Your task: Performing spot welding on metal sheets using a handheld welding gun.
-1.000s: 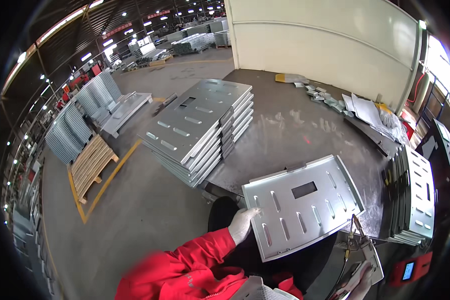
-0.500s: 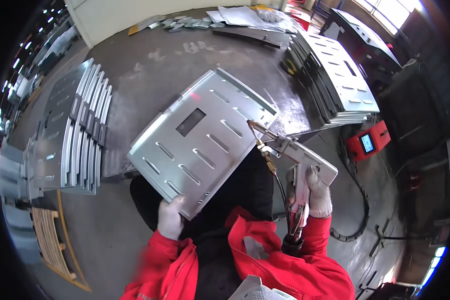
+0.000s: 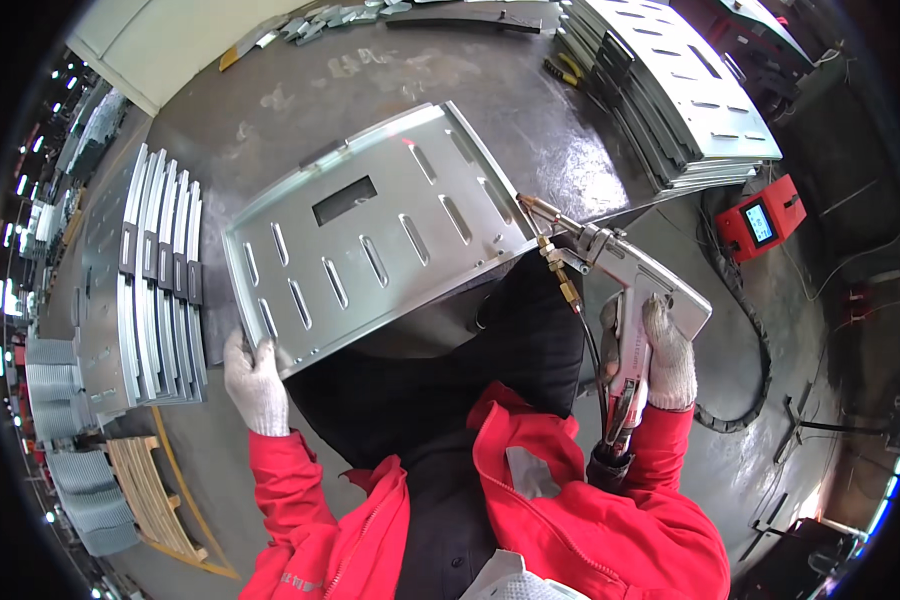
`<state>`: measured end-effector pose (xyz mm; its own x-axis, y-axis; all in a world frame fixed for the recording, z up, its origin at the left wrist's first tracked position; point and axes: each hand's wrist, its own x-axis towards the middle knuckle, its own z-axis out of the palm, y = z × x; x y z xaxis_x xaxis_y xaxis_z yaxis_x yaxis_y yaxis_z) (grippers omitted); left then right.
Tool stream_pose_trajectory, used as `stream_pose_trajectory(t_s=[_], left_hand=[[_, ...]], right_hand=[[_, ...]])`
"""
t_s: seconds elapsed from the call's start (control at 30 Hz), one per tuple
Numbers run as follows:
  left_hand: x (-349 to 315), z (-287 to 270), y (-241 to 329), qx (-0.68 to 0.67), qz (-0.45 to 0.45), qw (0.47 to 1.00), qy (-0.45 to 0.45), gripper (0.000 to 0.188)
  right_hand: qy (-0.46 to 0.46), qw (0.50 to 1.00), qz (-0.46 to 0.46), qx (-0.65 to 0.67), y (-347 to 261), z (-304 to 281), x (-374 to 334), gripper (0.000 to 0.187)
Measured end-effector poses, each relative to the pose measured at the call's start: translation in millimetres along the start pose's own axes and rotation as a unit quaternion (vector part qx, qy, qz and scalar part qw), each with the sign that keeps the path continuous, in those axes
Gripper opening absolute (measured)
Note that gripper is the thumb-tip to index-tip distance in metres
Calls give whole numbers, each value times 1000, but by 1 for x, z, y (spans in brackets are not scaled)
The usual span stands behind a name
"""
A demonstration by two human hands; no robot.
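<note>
Panel [image 3: 385, 220] at new angle, gun [image 3: 642, 283] (lettered) alongside

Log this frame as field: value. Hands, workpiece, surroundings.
Left hand: grips panel at near-left corner
Right hand: holds gun by its handle
Nozzle: at panel's right edge; contact unclear
Panel: slotted metal, one rectangular cutout
Stacks: left stack, right stack
Red box: right of gun

Gloved left fingers [image 3: 235, 352] bent, gloved right fingers [image 3: 657, 318] closely curled
</note>
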<state>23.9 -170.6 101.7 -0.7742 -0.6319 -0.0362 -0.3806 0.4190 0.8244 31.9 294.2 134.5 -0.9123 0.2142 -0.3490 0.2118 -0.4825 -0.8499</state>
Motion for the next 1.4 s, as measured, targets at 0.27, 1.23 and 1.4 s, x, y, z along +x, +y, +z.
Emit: stream_pose_trajectory(t_s=[0.27, 1.23, 1.4], left_hand=[[32, -18, 50, 281, 557, 780, -57, 38], [185, 237, 163, 269, 663, 675, -183, 48], [153, 257, 205, 362, 613, 656, -251, 31]], right_hand=[[-21, 1000, 0, 4, 11, -25, 7, 52], [-9, 998, -69, 7, -16, -33, -26, 53], [-15, 997, -79, -13, -17, -18, -30, 50]])
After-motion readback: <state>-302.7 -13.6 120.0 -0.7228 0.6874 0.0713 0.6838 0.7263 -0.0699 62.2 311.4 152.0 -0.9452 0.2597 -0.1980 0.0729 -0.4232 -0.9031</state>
